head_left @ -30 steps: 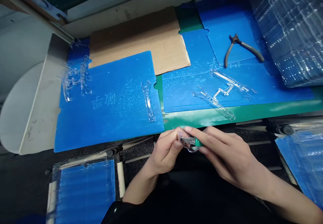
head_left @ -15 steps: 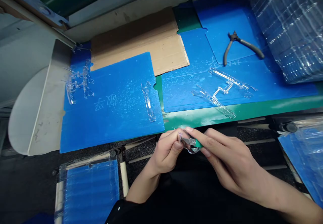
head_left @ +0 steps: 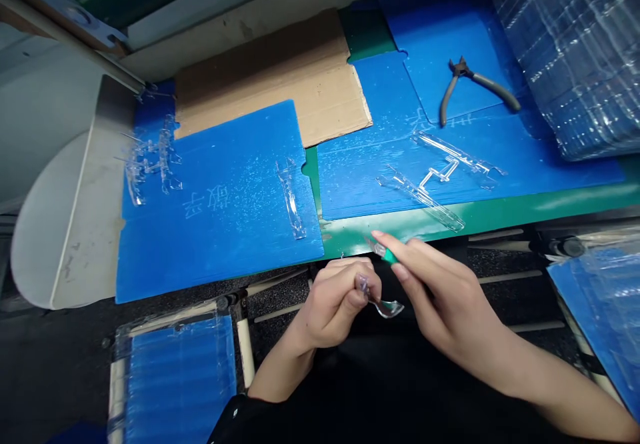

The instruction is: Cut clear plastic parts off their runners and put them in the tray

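My left hand (head_left: 340, 303) is closed around a clear plastic part (head_left: 389, 308), whose curved end sticks out to the right; the rest is hidden by the fingers. Between thumb and fingers, my right hand (head_left: 440, 291) grips a small knife (head_left: 384, 251) with a green handle and a short metal blade pointing up and left. The blade is apart from the plastic part. Beyond the hands, a single clear plastic piece (head_left: 291, 201) lies on the blue sheet (head_left: 240, 244). Two more clear pieces joined by a runner (head_left: 440, 175) lie to the right.
Nippers (head_left: 463, 71) with dark handles lie open at the back right. Several clear mouldings (head_left: 150, 164) are heaped at the left. A tall stack of clear trays (head_left: 590, 64) stands far right. Flat cardboard (head_left: 270, 77) covers the back. A blue-lined rack (head_left: 183, 377) stands lower left.
My right hand has drawn the knife up and away from the plastic part. More of the part's curved end now shows beside my left hand, which stays almost in place.
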### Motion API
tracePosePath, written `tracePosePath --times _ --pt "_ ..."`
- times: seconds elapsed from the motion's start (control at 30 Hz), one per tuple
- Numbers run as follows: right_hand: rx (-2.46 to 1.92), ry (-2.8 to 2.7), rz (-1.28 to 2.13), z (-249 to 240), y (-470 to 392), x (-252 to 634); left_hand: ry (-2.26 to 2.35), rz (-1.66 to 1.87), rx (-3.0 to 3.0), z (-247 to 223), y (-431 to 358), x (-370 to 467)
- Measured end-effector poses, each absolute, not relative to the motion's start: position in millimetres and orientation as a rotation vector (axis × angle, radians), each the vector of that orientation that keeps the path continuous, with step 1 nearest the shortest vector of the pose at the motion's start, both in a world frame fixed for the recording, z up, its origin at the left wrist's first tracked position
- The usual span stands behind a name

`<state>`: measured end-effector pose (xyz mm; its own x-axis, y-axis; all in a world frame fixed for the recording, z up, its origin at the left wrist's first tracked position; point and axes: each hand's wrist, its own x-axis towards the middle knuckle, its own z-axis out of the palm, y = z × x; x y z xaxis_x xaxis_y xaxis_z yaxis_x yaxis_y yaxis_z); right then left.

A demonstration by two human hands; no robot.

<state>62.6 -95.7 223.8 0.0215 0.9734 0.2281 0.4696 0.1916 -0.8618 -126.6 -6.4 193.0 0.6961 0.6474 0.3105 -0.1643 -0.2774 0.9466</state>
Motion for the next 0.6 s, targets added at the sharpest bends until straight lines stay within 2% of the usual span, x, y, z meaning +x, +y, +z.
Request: tracePosePath --times 0.23,0.4,0.6 --pt "-1.443 -1.114 0.853 207.5 -88.1 53.1 0.63 1.272 1.066 212.2 3.5 -115.2" --pt "-1.301 -0.745 1.176 189.7 -88.2 38.7 0.827 1.246 1.0 221.3 11.0 -117.7" --pt "-1.191 -0.569 1.283 185.3 -89.0 31.0 0.844 1.252 0.956 215.1 12.5 -113.2"
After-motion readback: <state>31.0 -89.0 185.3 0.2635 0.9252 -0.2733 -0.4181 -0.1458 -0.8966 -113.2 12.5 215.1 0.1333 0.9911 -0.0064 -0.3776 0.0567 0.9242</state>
